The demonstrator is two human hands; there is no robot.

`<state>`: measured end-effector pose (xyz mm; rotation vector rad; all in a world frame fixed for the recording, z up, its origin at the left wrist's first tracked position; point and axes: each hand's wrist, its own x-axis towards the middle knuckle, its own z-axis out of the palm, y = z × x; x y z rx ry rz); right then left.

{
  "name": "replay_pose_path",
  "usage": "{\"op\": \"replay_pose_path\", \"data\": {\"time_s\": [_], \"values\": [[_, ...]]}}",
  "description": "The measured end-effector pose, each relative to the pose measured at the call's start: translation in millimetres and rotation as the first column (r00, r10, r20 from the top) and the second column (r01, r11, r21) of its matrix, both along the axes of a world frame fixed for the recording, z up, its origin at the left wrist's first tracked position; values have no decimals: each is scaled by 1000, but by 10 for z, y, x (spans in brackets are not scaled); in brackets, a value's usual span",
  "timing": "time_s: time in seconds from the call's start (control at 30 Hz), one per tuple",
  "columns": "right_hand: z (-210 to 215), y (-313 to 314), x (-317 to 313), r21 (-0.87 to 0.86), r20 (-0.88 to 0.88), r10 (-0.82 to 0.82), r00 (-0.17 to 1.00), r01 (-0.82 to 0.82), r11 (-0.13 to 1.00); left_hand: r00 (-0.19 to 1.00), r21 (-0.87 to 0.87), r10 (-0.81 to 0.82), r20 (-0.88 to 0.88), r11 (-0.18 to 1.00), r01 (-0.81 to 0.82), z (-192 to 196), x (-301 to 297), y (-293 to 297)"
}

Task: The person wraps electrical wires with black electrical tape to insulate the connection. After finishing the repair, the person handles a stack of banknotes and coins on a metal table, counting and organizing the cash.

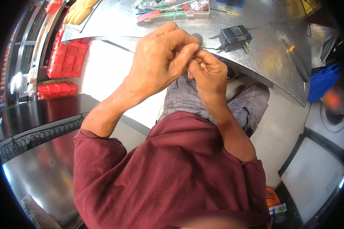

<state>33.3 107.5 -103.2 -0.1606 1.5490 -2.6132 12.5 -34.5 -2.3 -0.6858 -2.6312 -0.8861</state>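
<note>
1. On my feed, both hands meet just in front of the near edge of the metal table (263,57), fingertips pretty much touching.
2. Left hand (158,57) comes in higher. Its grip is narrow, with thumb and index pinched on a thin wire (209,48) with some green-yellow on it. The fingers cover most of the wire's end, so I can't make out the tip.
3. Right hand (211,74) sits just below and to the right, fingers curled, thumb up near the index. Can't tell from my end whether that grip has anything in it.
4. The wire shows between the fingertips and a black power adapter (235,38), which lies on the table just right of the hands, metal prongs poking out at its right side.
5. Further right I've got a long hand tool (293,56) with dark handles, lying near the table's right edge.
6. Beyond the hands there's a clear plastic box (197,14) full of small colourful bits, with a blue item (232,2) to its right.
</note>
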Motion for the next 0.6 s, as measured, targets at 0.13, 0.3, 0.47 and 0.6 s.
{"op": "replay_pose_path", "data": {"time_s": [0.13,0.3,0.47,0.6], "values": [[208,207,18,332,-124,-18,992,58,942,999,75,38,25,996,-40,-44,0,-50],[162,301,27,311,-208,-19,978,84,947,997,114,69,27,991,-72,-192,41,-63],[140,428,33,296,-207,75,975,-11,955,993,179,100,69,978,-111,-377,124,-66],[169,537,44,305,-102,140,985,-103,947,990,214,113,79,969,-127,-418,136,-46]]}}
